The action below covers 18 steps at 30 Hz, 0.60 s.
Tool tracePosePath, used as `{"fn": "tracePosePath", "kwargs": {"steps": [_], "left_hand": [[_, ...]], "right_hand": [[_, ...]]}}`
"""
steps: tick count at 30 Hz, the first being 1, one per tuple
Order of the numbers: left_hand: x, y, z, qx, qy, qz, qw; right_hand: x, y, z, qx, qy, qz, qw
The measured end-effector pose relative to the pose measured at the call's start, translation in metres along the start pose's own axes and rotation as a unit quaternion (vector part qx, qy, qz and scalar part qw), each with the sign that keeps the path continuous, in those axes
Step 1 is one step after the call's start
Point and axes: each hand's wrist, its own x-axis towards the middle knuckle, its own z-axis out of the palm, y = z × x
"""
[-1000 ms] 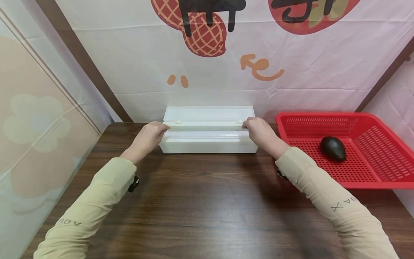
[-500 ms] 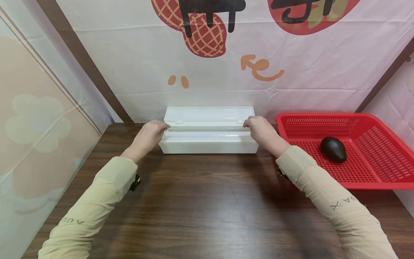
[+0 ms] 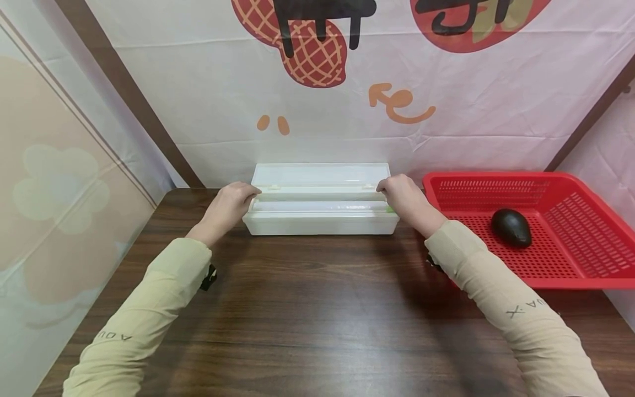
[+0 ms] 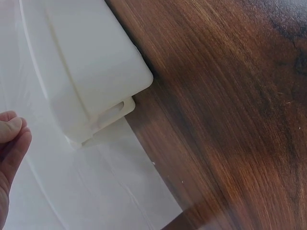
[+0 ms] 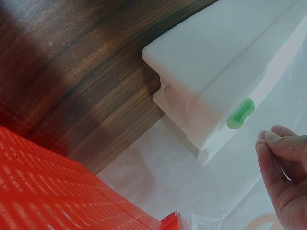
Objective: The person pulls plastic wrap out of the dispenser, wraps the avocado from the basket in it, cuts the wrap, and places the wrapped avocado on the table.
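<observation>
- Head view: the left hand (image 3: 229, 205) and right hand (image 3: 404, 199) are gripping the two ends of the white plastic-wrap dispenser (image 3: 319, 216), which is sitting with its lid up at the back of the wooden table (image 3: 307, 314) against the wall cloth. An avocado (image 3: 511, 227) is lying in the red basket (image 3: 585, 259) at right.
- Left wrist view: thumb and fingertips (image 4: 10, 139) are pinching together just beside the dispenser's end (image 4: 91, 91); whether film is caught between them, I cannot tell.
- Right wrist view: fingertips (image 5: 280, 148) are pinched narrow beside the green slider (image 5: 240, 114).

Red basket (image 3: 541, 182) partly cut off
</observation>
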Motion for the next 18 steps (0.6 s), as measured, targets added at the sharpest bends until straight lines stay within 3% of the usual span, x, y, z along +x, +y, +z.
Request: {"fn": "tracePosePath", "kwargs": {"steps": [18], "left_hand": [[0.0020, -0.0019, -0.0011, 0.003, 0.001, -0.012, 0.9999]], "right_hand": [[0.0010, -0.0022, -0.0063, -0.001, 0.001, 0.000, 1.000]]}}
